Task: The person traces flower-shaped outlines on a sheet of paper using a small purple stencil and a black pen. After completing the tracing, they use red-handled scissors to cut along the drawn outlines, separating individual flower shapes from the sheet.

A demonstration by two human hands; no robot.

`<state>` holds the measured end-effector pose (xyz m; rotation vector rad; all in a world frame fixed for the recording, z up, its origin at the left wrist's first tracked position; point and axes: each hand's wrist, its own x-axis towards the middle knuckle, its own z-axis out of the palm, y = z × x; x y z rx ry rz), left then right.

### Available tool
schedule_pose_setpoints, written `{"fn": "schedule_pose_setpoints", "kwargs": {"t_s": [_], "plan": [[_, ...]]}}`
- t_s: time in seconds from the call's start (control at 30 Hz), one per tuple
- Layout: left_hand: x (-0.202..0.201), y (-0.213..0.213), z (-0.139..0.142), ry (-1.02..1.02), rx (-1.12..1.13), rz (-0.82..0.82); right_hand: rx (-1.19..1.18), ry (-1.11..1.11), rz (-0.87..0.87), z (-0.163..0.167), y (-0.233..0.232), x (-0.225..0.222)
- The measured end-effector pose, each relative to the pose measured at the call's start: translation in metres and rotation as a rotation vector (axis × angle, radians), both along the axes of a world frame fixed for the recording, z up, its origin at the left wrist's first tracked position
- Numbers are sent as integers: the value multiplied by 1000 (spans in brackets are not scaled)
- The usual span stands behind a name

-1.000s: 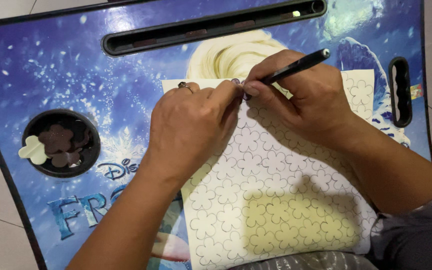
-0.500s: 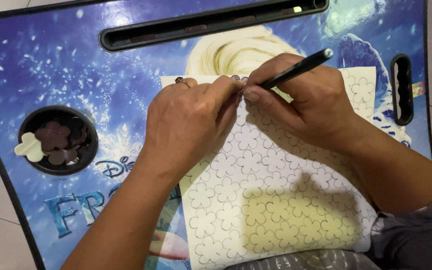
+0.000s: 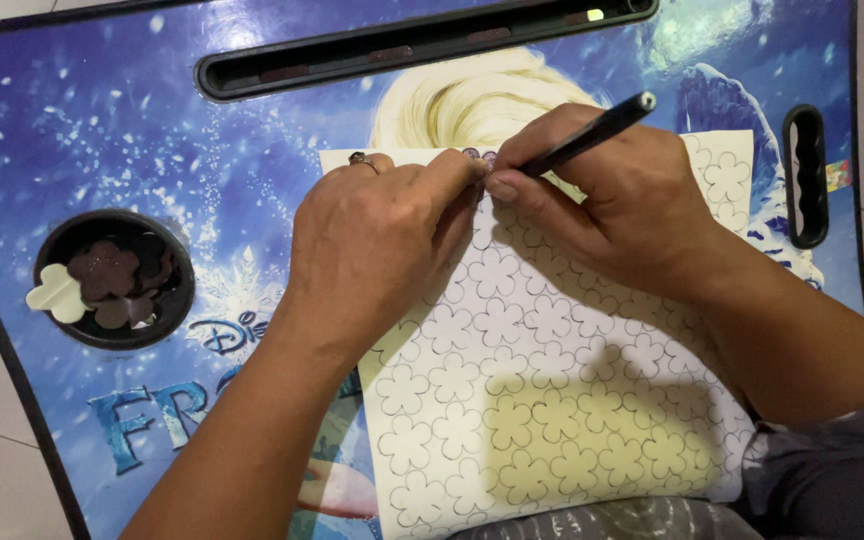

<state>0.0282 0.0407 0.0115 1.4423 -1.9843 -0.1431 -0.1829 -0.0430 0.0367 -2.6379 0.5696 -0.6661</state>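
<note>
A cream sheet point(image 3: 542, 400) printed with several flower outlines lies on a blue picture-covered lap table point(image 3: 132, 150). My left hand point(image 3: 372, 250), with a ring on one finger, rests on the sheet's upper left and pinches at its top edge. My right hand point(image 3: 612, 200) meets it there, thumb and forefinger pressed at the same spot, with a black pen point(image 3: 592, 135) tucked between its fingers and pointing up to the right. What the fingertips pinch is too small to make out.
A round cup recess point(image 3: 112, 280) at the table's left holds several cut-out brown flower shapes, with one cream flower point(image 3: 55, 293) on its rim. A long black slot point(image 3: 412, 40) runs along the far edge and a handle slot point(image 3: 805, 175) sits at the right. Tiled floor surrounds the table.
Both hands stay pinched together at the sheet's top edge, with only slight finger movement. The pen tilts a little flatter.
</note>
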Motion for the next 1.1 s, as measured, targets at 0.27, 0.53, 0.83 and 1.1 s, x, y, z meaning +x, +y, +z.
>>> {"fn": "schedule_pose_setpoints", "kwargs": {"t_s": [0.27,0.53,0.83,1.1], "plan": [[-1,-1,-1,-47,31,3,9,9,-31,-2,-5,-3],[-2,0,-3,-48,-17,30,17,-43,-47,-5,-6,-5],[-1,0,-1,-16,-8,13,-30,-78,-49,1,-6,-1],[2,0,-1,37,-16,-18,86,-75,3,-7,-4,-2]]}}
